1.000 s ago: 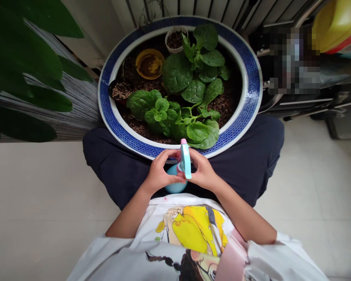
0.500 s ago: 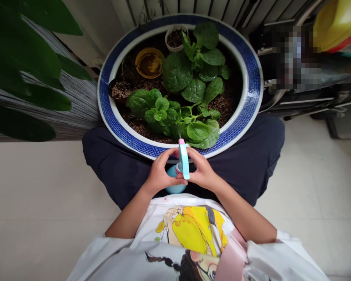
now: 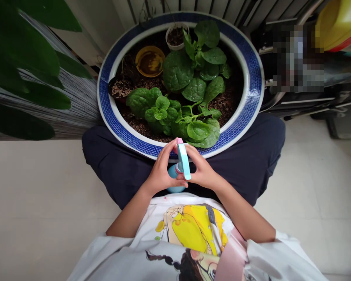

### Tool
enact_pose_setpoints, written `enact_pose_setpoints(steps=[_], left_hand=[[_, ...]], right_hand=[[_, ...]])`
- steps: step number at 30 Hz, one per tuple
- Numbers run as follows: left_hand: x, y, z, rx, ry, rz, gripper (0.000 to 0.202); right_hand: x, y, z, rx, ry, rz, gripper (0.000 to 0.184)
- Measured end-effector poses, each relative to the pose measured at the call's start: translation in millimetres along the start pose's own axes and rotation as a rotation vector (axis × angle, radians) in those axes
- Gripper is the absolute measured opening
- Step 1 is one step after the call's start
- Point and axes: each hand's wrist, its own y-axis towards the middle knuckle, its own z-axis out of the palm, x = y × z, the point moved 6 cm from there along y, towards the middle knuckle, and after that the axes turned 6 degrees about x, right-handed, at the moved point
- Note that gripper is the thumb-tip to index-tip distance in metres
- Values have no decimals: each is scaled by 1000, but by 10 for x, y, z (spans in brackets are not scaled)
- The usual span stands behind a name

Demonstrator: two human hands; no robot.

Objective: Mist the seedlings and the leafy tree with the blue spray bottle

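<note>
A small blue spray bottle (image 3: 182, 162) with a pink nozzle is held between both my hands, just in front of my lap. My left hand (image 3: 160, 171) wraps its left side, fingers reaching up to the pink tip. My right hand (image 3: 201, 169) closes on its right side. The nozzle points toward a big round planter with a blue patterned rim (image 3: 251, 97). Broad green leafy plants (image 3: 190, 93) grow in its dark soil, the nearest leaves a short way beyond the nozzle.
Inside the planter sit a yellow dish (image 3: 149, 61), a white small pot (image 3: 176, 36) and a dark small pot (image 3: 119, 88). Large dark leaves (image 3: 23, 70) hang at the left. A yellow-red object (image 3: 339, 23) lies top right. Pale tiled floor (image 3: 41, 195) spreads around.
My left fingers have risen along the bottle to the pink nozzle tip. The bottle has shifted very slightly toward the planter.
</note>
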Motion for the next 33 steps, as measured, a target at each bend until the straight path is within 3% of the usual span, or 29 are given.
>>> enact_pose_setpoints(steps=[4,8,13,16,21,24,33], left_hand=[[-32,-1,-54,-1,71,-10,110],[-3,-24,-89,-57,65,-89,88],[-20,-27,-63,-80,45,-75,76],[12,-5,-52,-58,20,-79,81],[31,30,-41,2,-43,-35,108],[-9,27,-22,23,-26,-7,107],[-72,-84,-78,-169,155,-51,72]], right_hand=[[-26,-16,20,-3,28,-1,69],[-51,-43,35,-36,64,6,57],[-121,-78,48,-82,189,75,47],[-107,-70,28,-96,164,80,49],[-9,-13,16,-48,16,19,63],[15,0,9,-51,-15,-7,65],[13,-5,39,-3,121,26,41]])
